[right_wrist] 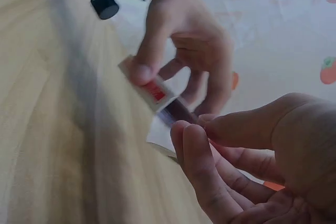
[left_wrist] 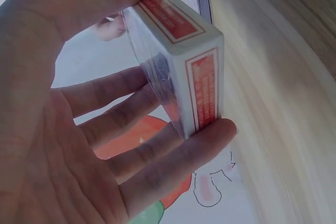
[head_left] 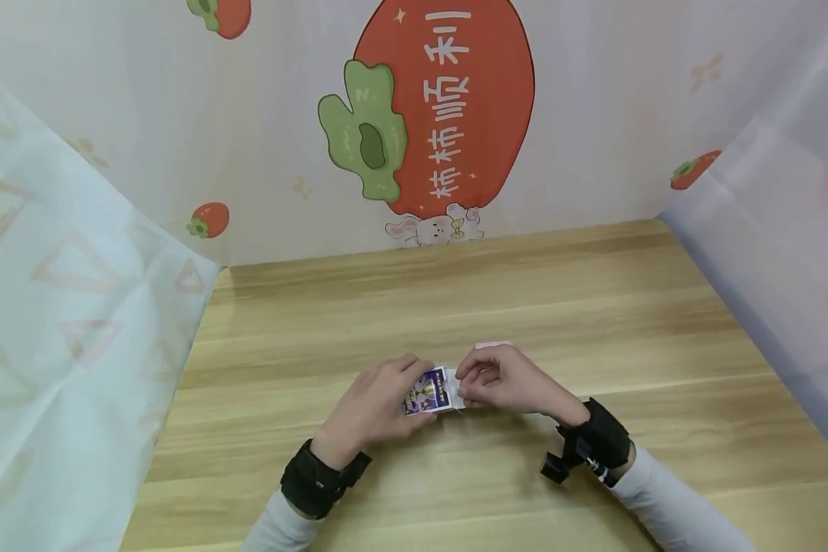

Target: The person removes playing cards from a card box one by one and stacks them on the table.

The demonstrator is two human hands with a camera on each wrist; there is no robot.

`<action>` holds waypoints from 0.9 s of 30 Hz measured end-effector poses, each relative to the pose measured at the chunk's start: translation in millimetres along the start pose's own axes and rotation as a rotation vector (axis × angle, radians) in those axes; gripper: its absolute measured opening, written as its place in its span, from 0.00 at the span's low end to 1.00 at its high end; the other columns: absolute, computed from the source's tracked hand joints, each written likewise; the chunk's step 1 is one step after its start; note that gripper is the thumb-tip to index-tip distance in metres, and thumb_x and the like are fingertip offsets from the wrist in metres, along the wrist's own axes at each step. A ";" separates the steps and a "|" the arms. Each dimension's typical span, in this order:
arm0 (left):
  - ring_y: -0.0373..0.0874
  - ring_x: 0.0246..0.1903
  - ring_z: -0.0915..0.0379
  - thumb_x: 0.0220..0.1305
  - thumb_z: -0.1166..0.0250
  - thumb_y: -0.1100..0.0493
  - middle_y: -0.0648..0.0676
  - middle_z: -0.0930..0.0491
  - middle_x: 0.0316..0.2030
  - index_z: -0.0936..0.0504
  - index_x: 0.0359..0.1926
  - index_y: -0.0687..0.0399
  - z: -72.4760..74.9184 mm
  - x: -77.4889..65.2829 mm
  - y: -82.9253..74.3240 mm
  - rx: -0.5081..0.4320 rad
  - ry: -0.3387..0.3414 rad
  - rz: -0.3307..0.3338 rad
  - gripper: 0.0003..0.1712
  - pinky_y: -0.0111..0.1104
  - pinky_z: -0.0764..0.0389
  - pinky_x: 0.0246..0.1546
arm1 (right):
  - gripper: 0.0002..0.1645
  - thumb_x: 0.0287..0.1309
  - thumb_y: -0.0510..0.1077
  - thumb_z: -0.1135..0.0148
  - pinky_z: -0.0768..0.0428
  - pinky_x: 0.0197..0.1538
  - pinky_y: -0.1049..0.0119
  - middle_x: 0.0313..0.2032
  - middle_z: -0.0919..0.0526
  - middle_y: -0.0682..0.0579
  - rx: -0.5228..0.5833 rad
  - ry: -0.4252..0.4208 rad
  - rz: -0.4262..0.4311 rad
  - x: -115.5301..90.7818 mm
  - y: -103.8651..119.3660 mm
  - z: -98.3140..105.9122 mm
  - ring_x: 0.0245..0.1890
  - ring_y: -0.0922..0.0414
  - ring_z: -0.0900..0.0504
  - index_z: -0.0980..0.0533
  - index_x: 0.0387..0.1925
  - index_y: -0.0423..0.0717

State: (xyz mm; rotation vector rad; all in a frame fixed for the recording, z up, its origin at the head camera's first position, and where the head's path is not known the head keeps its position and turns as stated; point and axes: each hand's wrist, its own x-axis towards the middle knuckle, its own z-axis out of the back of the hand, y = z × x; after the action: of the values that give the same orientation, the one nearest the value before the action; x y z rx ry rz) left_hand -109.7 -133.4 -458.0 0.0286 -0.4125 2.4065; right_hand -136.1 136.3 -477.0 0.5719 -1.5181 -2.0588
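My left hand (head_left: 379, 400) grips a small card box (head_left: 428, 391) by its edges, thumb on one side and fingers on the other. The box has a purple picture on its face; in the left wrist view its white sides (left_wrist: 202, 87) carry red panels. At its right end is a pale, thin piece (head_left: 455, 389), and the fingertips of my right hand (head_left: 507, 379) pinch there. The right wrist view has the right thumb and forefinger (right_wrist: 195, 137) pressed together at the box's end; I cannot tell whether the piece is a flap or wrapping.
Just behind the right hand lies a pinkish-white flat item (head_left: 493, 344), mostly hidden by that hand. Both hands work over a wood-grain table (head_left: 303, 330). A white cloth with persimmon prints (head_left: 262, 153) stands along the back, and pale cloth hangs at both sides.
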 end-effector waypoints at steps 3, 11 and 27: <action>0.40 0.43 0.17 0.55 0.17 0.41 0.50 0.14 0.53 0.19 0.63 0.52 1.9 2.7 -0.5 -0.003 -0.018 -0.021 0.39 0.33 0.15 0.41 | 0.08 0.62 0.32 0.26 0.10 0.42 0.63 0.39 0.13 0.46 -0.037 -0.027 0.013 2.9 -1.7 -4.3 0.36 0.56 0.11 0.16 0.43 0.38; 0.40 0.44 0.16 0.55 0.17 0.41 0.49 0.14 0.53 0.18 0.62 0.52 2.6 0.1 -5.8 0.015 -0.019 -0.058 0.39 0.33 0.14 0.42 | 0.09 0.63 0.30 0.31 0.10 0.34 0.53 0.33 0.14 0.45 0.018 -0.032 -0.033 2.4 -7.7 -18.9 0.27 0.53 0.11 0.21 0.43 0.36; 0.42 0.44 0.16 0.54 0.17 0.40 0.50 0.14 0.54 0.18 0.63 0.52 6.6 -4.1 -3.5 0.028 0.015 0.054 0.40 0.34 0.15 0.42 | 0.20 0.67 0.35 0.30 0.10 0.36 0.47 0.37 0.13 0.42 0.126 -0.040 -0.161 -0.4 -8.4 2.3 0.31 0.39 0.10 0.27 0.55 0.33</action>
State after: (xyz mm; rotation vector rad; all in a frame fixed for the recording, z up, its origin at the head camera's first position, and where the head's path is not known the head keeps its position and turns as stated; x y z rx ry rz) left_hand -104.9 -135.4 -451.3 0.0117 -0.3767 2.4645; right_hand -138.4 140.2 -484.3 0.7264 -1.6834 -2.1142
